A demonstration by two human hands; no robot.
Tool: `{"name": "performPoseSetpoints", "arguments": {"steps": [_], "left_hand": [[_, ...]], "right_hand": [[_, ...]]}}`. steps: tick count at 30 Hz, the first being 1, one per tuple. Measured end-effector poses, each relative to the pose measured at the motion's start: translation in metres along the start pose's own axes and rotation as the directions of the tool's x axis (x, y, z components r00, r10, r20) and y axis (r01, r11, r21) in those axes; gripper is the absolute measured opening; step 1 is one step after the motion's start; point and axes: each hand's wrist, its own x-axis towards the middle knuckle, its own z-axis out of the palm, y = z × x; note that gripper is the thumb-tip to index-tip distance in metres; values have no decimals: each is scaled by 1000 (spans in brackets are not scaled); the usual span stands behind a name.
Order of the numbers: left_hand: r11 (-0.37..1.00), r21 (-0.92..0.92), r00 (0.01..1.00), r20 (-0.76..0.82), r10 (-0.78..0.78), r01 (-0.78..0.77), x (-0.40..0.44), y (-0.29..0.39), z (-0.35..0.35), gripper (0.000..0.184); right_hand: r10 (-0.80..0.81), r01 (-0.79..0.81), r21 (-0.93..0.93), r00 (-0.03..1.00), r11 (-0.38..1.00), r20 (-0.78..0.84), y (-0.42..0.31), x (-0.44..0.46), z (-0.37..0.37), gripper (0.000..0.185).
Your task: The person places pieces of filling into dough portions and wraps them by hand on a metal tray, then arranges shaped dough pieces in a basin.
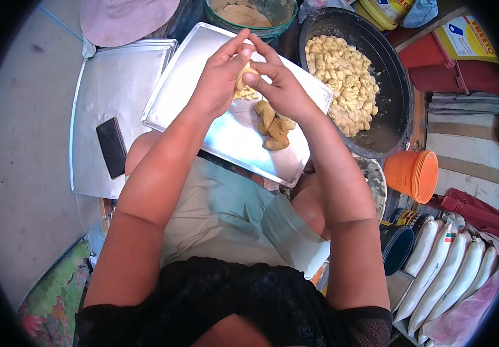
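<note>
1. Fingers [230, 46] of the left hand [220, 72] and right hand [285, 85] were pinched together around a dough piece [242, 78], held just above the metal tray [184, 78]; pressing too hard could have torn it, and too loose a pinch could have let it drop.
2. How firmly they pressed could not be made out, since the hands hid part of the piece.
3. Near the right wrist, a dough lump [274, 126] lay on the tray; a lowered forearm might have brushed and flattened it.
4. Yellow shreds [246, 94] lay beneath the hands, so a dropped piece would likely have picked some up.
5. The tray sat aslant across the lap; a shifted leg might have tipped it and sent the lump sliding.
6. Just beside the tray stood a black basin [393, 81] heaped with a dough pile [342, 78]; a swing of the right arm could have jarred it.
7. A phone [111, 148] lay on another tray [90, 87] near the left knee, where a sideways nudge could have knocked it.
</note>
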Motion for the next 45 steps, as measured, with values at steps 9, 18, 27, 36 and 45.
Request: {"name": "performPoseSetpoints", "arguments": {"steps": [9,18,27,36,45], "left_hand": [[846,450,957,101,271,-287,9,0,0,65],[917,392,986,168,4,-71,3,6,5,23],[967,253,983,177,-58,11,5,3,-3,20],[910,413,999,-38,-23,37,8,10,-11,30],[886,458,997,-26,-66,71,12,10,-15,26]], "right_hand": [[133,-121,159,989,980,-66,-10,-5,0,38],[219,-194,170,964,966,-147,-19,-3,-22,35],[-33,10,-248,995,969,-91,-20,-13,-22,37],[-81,-409,-816,874,409,-478,32,-36,-116,49],[524,-160,-871,843,464,124,42,-44,-2,51]]}}
